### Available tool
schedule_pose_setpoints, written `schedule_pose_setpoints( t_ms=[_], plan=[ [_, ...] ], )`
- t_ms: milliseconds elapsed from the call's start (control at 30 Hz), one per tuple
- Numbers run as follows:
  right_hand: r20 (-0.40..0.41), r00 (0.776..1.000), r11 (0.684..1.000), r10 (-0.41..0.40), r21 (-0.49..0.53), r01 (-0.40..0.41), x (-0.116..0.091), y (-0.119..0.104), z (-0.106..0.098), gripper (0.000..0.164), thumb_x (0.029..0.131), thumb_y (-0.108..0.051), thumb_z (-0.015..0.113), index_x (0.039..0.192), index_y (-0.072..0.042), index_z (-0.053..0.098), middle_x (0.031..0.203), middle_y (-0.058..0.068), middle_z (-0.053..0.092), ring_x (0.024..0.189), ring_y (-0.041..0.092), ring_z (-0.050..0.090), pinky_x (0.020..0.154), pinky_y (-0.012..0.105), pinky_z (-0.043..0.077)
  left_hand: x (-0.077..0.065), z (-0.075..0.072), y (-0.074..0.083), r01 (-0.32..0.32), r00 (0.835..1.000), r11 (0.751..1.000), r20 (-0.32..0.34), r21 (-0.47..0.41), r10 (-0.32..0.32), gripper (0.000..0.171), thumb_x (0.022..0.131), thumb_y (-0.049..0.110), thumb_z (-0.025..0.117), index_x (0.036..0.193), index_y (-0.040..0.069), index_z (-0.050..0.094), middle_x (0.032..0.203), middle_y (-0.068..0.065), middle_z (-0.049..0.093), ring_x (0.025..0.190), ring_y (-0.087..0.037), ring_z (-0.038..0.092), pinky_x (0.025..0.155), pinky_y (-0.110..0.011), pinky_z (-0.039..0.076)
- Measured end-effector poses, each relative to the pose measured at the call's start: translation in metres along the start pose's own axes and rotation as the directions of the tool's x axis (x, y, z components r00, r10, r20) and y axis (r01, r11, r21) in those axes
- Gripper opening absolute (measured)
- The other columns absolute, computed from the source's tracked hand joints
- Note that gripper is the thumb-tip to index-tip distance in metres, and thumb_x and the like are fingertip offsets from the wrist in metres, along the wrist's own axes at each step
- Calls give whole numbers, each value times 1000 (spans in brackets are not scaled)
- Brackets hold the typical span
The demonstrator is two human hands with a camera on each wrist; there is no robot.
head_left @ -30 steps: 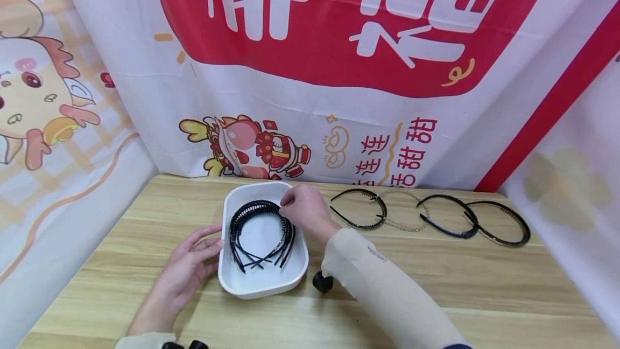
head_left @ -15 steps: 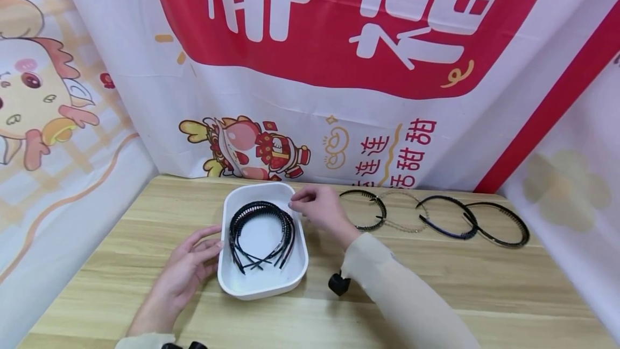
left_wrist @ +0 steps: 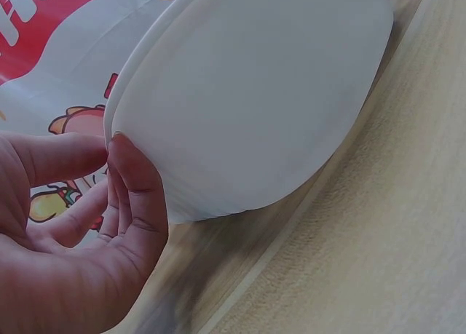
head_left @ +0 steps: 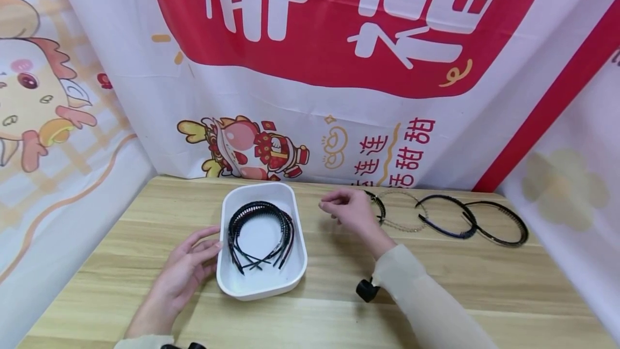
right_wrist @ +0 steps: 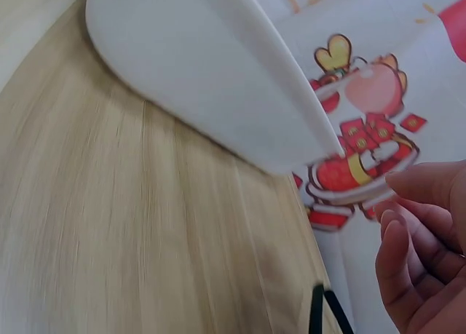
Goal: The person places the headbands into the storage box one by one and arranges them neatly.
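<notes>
A white plastic box (head_left: pixel 302 272) stands on the wooden table with several black headbands (head_left: pixel 259 208) lying in it, their ends crossed. At its left side my left hand (head_left: pixel 186 268) holds the rim between thumb and fingers; the left wrist view shows the fingertips against the outer wall (left_wrist: pixel 255 101). My right hand (head_left: pixel 353 211) hovers right of the box, fingers loosely bent with nothing between them. Past it, a black headband (head_left: pixel 380 209) lies partly hidden by that hand. Two dark headband ends (right_wrist: pixel 324 305) show below the hand in the right wrist view.
Right along the back of the table lie a thin, pale beaded headband (head_left: pixel 404 228), a dark blue headband (head_left: pixel 450 233) and a black toothed headband (head_left: pixel 515 220), overlapping in a row. A printed cloth (head_left: pixel 310 139) hangs behind the table and at both sides.
My right hand has left the headbands in the box and moved right over its rim, to above the table. The left hand stays at the box.
</notes>
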State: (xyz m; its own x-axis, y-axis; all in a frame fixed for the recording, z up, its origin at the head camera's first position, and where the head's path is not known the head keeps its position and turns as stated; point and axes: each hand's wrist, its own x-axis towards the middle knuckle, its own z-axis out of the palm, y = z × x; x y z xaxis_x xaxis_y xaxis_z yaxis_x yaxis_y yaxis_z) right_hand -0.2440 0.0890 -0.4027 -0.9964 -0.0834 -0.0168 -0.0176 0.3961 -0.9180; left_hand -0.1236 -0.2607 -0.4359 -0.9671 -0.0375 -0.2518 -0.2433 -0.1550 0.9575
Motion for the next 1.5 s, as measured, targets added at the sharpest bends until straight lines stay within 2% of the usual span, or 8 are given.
schedule_pose_setpoints(
  t_ms=[200,467,600,767,900,1067,1333,1500],
  plan=[
    [-45,999,1000,16,-19,-17,-6,21,-31,17,93,-24,85,106,-14,82,90,2,77,71,18,67,59,29,57,0,0,0,0,1000,1000,3,-5,0,35,106,7,63,132,29,62,111,9,78,101,-11,73,90,-28,61],
    [-97,995,997,24,-77,-31,-15,47,-79,26,95,-27,84,115,-10,80,91,3,77,77,25,71,66,37,63,1,-1,-1,7,1000,1000,4,-3,-7,35,106,7,63,132,30,61,111,9,78,101,-10,73,90,-28,61],
    [-131,989,995,67,-63,-76,-20,60,-102,33,96,-27,82,122,-8,78,95,5,79,79,27,73,67,36,65,1,-1,-2,7,1000,1000,3,-4,-7,35,106,7,63,131,30,62,111,9,78,102,-10,73,90,-28,61],
    [-188,976,986,109,-104,-130,-28,81,-132,36,98,-30,80,126,-8,76,96,1,78,76,18,71,64,30,62,1,-1,-2,-1,1000,1000,2,-10,1,34,106,7,63,129,32,63,111,9,78,101,-11,73,90,-28,61],
    [-248,962,981,116,-125,-150,-36,99,-156,39,97,-32,81,126,-6,77,86,-6,78,68,11,69,59,27,59,1,-1,-2,-4,1000,1000,4,-10,4,34,106,7,63,129,32,63,110,9,77,101,-10,73,90,-28,61],
    [-295,939,978,177,-55,-202,-45,117,-181,43,97,-30,82,129,-3,75,80,-15,75,67,5,66,61,25,59,1,-1,-2,-3,1000,1000,1,-9,3,34,106,6,63,128,32,64,110,9,78,101,-11,73,90,-29,61],
    [-372,896,966,241,2,-259,-58,135,-213,22,96,-36,83,112,-20,82,75,-22,72,69,2,67,62,21,59,1,-1,-2,-6,1000,1000,2,-4,6,34,106,7,63,129,32,64,111,9,78,102,-11,73,90,-29,62],
    [-382,890,964,248,5,-266,-63,143,-226,18,96,-38,82,110,-26,83,76,-24,73,70,1,68,63,20,60,1,-1,-2,-13,1000,1000,6,-13,13,34,106,6,63,129,31,64,110,8,78,101,-11,73,90,-29,62]
  ],
)
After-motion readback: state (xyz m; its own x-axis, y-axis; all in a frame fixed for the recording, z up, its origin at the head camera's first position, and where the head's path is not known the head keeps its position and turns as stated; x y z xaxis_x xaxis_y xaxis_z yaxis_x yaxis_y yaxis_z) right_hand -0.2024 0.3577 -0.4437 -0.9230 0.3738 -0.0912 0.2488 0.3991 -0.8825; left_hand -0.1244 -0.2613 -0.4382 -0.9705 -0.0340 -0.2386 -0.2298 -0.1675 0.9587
